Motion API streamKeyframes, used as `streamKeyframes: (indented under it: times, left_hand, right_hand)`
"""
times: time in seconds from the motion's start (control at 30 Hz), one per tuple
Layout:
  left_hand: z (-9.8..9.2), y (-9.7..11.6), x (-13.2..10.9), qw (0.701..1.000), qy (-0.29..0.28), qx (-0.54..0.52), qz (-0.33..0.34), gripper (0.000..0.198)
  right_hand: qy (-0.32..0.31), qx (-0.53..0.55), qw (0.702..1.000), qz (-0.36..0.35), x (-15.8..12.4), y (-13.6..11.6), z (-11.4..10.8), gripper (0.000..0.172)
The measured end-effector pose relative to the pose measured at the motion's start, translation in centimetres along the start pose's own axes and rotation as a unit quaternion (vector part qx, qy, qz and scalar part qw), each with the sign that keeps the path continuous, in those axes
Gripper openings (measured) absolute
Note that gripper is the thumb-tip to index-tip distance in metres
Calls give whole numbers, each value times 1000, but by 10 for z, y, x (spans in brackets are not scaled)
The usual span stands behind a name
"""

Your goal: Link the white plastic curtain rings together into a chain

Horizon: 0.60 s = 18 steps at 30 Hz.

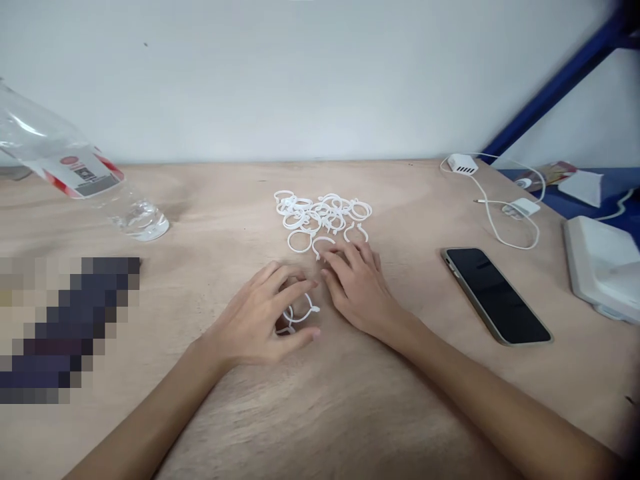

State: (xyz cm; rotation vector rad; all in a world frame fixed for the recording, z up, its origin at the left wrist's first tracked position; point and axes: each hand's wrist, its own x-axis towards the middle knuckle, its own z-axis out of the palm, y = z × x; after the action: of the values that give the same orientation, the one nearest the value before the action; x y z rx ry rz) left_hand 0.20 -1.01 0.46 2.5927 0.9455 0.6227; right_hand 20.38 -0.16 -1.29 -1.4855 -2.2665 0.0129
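A loose pile of thin white plastic rings (313, 222) lies on the wooden table, several of them overlapping. My right hand (357, 283) is at the pile's near edge, palm down with its fingers apart. Its fingertips partly cover an unclasped white ring (317, 248), and I cannot tell whether they touch it. Another unclasped ring (367, 233) lies just beyond those fingers. Nearer to me, my left hand (255, 317) is open, thumb and fingers spread around a few white rings (303, 320) on the table. The left hand partly hides these rings.
A clear water bottle (85, 175) stands at the left, above a pixelated dark patch (65, 327). On the right lie a phone (495, 293), a white charger (463, 164) with its cable, and a white device (603, 267). A wall (300, 80) rises behind the table.
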Motion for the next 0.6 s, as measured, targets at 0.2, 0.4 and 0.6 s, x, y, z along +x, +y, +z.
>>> streamKeyframes:
  times: [0.2, 0.4, 0.6]
  left_hand:
    - [2, -2, 0, 997, 50, 19, -50, 37]
    - [3, -2, -1, 991, 105, 43, -76, 44]
    - [4, -6, -5, 992, 116, 36, -33, 59]
  right_hand:
    - [61, 16, 997, -42, -4, -1, 1, 19]
    - [110, 279, 952, 57, -4, -17, -13, 16]
    - [-2, 553, 803, 224, -9, -44, -18, 23]
